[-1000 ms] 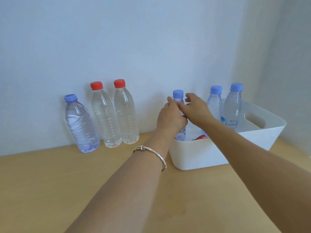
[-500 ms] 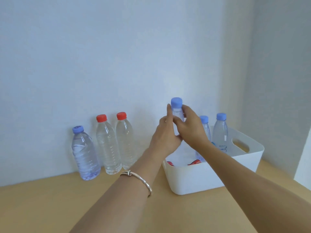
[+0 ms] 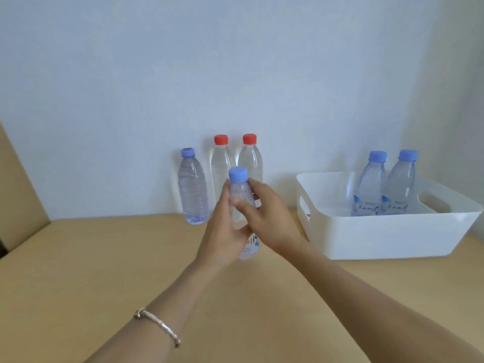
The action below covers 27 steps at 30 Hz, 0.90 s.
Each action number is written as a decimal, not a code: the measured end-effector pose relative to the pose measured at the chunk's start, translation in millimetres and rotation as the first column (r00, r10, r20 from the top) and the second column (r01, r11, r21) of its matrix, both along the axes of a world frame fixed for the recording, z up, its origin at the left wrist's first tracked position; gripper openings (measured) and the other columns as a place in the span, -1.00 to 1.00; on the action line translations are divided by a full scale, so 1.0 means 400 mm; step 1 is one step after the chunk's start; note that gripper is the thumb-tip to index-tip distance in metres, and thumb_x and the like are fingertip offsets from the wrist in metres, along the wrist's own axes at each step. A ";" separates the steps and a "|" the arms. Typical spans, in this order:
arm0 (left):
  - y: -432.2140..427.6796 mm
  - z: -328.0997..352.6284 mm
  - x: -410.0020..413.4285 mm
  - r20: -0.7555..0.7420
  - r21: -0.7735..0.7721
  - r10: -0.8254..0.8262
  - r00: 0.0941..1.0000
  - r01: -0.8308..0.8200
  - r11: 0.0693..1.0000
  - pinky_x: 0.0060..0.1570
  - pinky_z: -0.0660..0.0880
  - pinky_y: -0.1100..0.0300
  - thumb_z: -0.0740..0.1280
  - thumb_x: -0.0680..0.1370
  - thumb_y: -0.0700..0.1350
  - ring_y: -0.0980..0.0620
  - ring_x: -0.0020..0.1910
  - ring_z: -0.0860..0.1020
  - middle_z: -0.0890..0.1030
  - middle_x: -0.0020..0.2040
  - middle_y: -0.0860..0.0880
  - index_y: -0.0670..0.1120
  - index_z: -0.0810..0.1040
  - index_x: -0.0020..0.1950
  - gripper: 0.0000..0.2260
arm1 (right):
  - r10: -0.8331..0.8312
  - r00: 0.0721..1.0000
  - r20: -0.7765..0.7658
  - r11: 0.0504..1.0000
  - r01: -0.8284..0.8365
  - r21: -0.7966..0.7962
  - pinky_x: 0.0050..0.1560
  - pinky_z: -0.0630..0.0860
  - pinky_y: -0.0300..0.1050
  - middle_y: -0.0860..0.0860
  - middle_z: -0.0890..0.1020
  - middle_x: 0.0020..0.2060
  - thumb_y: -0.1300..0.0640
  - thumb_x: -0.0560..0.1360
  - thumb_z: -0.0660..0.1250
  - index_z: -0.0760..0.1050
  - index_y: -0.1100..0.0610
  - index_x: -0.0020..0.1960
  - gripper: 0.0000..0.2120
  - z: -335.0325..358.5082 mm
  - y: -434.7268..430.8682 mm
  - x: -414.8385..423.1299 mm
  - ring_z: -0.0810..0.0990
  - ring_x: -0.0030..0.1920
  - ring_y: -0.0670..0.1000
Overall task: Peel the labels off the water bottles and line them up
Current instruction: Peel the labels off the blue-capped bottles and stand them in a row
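On the tabletop [image 3: 104, 258], a white bin [image 3: 387, 237] holds two labelled blue-capped bottles [image 3: 369, 187], while left hand [image 3: 222, 231] and right hand [image 3: 267, 218] both close around a third bottle [image 3: 239, 189] held upright above the wood.

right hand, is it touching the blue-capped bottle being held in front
Touching. The head view shows the right hand with thumb and fingers wrapped on the held bottle just below its cap, opposite the left hand, which also clasps it.
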<state>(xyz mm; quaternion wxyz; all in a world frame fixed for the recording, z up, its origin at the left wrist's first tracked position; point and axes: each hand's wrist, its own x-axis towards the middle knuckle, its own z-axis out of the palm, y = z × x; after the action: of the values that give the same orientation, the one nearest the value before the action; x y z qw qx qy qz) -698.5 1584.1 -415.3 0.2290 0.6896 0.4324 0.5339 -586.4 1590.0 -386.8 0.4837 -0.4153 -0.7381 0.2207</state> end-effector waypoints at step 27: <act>-0.010 -0.151 -0.086 0.015 -0.316 -0.067 0.998 0.068 0.946 0.24 0.50 0.04 0.40 0.52 -0.12 0.28 0.18 0.56 0.59 0.19 0.24 0.17 0.24 0.46 -0.42 | 0.171 0.966 -0.193 0.942 -0.218 -0.254 0.03 0.54 -0.28 -0.22 0.65 0.06 -0.03 0.42 0.39 0.45 -0.13 0.25 -0.60 -0.214 0.037 0.013 0.60 0.11 -0.20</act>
<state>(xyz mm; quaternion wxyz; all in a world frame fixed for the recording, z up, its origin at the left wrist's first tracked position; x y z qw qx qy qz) -733.0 1580.0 -475.7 0.3556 0.6573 0.4879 0.4511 -581.1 1604.7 -472.6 0.4580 -0.3827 -0.6947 0.4014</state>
